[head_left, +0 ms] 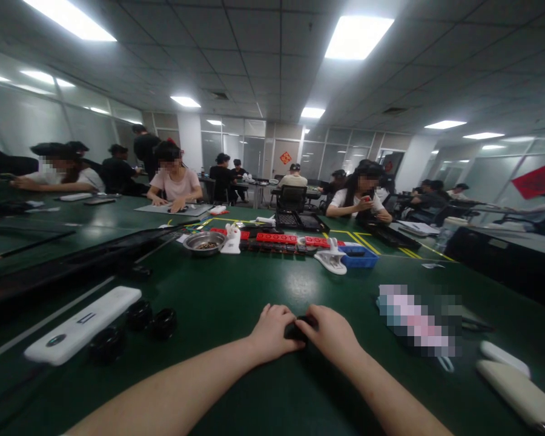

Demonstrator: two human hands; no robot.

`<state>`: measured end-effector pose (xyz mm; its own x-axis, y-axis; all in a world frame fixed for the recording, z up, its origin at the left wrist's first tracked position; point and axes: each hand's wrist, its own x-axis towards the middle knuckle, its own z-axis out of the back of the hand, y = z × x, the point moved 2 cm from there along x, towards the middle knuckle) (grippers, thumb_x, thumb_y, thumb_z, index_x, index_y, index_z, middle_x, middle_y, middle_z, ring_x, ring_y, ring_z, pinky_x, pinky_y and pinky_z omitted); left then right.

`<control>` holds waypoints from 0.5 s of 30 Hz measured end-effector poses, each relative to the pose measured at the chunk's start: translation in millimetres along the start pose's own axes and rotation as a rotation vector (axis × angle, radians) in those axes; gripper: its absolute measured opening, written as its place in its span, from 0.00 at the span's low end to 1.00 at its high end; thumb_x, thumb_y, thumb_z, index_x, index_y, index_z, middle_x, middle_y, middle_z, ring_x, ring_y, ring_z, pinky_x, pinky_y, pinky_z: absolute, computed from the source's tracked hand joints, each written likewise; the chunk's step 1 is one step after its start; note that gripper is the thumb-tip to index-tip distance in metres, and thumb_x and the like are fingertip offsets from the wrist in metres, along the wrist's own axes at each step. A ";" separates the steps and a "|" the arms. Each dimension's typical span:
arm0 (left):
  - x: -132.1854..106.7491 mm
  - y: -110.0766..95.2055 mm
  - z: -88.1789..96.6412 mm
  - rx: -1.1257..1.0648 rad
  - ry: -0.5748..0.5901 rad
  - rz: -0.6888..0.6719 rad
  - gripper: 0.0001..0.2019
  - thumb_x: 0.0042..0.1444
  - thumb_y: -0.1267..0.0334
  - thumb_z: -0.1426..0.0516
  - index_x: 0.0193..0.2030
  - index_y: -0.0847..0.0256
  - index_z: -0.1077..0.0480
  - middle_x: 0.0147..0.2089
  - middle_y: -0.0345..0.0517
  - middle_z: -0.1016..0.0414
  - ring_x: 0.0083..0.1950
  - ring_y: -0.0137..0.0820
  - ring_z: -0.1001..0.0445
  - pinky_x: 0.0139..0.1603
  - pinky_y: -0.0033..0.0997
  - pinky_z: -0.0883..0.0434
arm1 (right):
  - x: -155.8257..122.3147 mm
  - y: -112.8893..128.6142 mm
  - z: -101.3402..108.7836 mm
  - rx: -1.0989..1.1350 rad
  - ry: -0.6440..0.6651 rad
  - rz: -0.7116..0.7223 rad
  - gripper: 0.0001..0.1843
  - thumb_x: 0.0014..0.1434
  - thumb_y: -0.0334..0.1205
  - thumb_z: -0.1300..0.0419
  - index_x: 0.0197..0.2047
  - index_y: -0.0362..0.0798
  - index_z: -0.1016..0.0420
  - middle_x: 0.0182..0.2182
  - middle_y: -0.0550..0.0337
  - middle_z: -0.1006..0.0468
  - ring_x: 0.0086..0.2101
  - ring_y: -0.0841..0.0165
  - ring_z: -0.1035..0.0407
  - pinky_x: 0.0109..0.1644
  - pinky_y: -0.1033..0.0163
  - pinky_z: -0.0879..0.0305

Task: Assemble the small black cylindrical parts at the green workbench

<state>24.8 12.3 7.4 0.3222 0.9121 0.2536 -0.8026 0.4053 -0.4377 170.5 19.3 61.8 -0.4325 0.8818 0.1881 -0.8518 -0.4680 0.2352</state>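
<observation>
My left hand [272,332] and my right hand [331,334] rest side by side on the green table [236,290], fingers curled around a small black object [300,328] held between them. Most of that object is hidden by my fingers, so I cannot make out its shape. Both forearms reach in from the bottom edge.
A white flat device [79,327] and three black round parts [138,315] lie at left. A metal bowl [203,243], red blocks [277,238], a blue tray [358,257] and a white tool [330,259] sit farther out. White cases [513,387] lie at right. Several people sit at other tables.
</observation>
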 end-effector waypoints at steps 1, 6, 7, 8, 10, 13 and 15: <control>0.0 -0.3 0.5 -0.002 0.001 -0.002 0.18 0.43 0.49 0.39 0.39 0.56 0.31 0.44 0.43 0.33 0.48 0.39 0.36 0.55 0.46 0.45 | -0.2 0.0 0.8 0.041 0.022 0.056 0.08 0.54 0.40 0.47 0.32 0.47 0.28 0.31 0.55 0.25 0.34 0.64 0.31 0.36 0.65 0.39; -0.1 -0.6 0.3 -0.004 -0.007 -0.003 0.18 0.41 0.50 0.38 0.38 0.57 0.31 0.43 0.43 0.33 0.47 0.39 0.36 0.56 0.48 0.46 | -1.3 -2.9 3.8 0.221 0.007 0.128 0.13 0.55 0.39 0.48 0.43 0.48 0.29 0.39 0.55 0.26 0.41 0.65 0.33 0.44 0.64 0.40; -0.2 -0.6 -0.2 -0.003 -0.009 -0.002 0.18 0.42 0.50 0.39 0.38 0.57 0.31 0.43 0.43 0.33 0.47 0.39 0.36 0.56 0.48 0.47 | -1.0 -2.2 2.7 0.209 -0.003 0.106 0.12 0.55 0.41 0.48 0.41 0.48 0.29 0.38 0.54 0.26 0.40 0.64 0.33 0.42 0.64 0.39; -0.3 -0.7 -0.7 -0.001 -0.010 0.000 0.17 0.43 0.50 0.39 0.37 0.56 0.31 0.43 0.43 0.33 0.48 0.39 0.36 0.56 0.48 0.48 | -0.5 -0.6 0.8 0.190 -0.002 0.090 0.11 0.55 0.42 0.46 0.38 0.47 0.28 0.36 0.55 0.26 0.38 0.64 0.32 0.40 0.64 0.38; -0.6 -1.6 -1.6 -0.005 -0.012 -0.002 0.16 0.44 0.50 0.40 0.37 0.56 0.31 0.43 0.43 0.33 0.48 0.39 0.36 0.57 0.49 0.49 | 0.8 3.8 -3.5 0.169 0.014 0.086 0.09 0.53 0.42 0.45 0.34 0.47 0.27 0.32 0.55 0.27 0.34 0.65 0.32 0.36 0.65 0.38; -0.8 -2.9 -1.2 -0.031 -0.039 0.019 0.21 0.42 0.50 0.39 0.41 0.57 0.32 0.43 0.44 0.32 0.48 0.39 0.35 0.58 0.49 0.50 | 2.2 8.1 -7.7 0.244 0.039 0.143 0.10 0.54 0.37 0.47 0.37 0.46 0.26 0.33 0.54 0.26 0.35 0.65 0.31 0.40 0.64 0.38; -0.3 -2.8 -0.1 -0.047 -0.063 0.050 0.24 0.39 0.49 0.37 0.42 0.59 0.33 0.42 0.44 0.32 0.46 0.39 0.35 0.56 0.46 0.46 | 1.9 7.7 -8.6 0.335 0.078 0.204 0.13 0.54 0.33 0.48 0.41 0.46 0.27 0.37 0.55 0.25 0.38 0.66 0.31 0.45 0.64 0.38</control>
<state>27.0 10.9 8.5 0.2490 0.9259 0.2840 -0.7918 0.3635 -0.4909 160.6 17.9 55.8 -0.6150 0.7645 0.1930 -0.6082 -0.6157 0.5009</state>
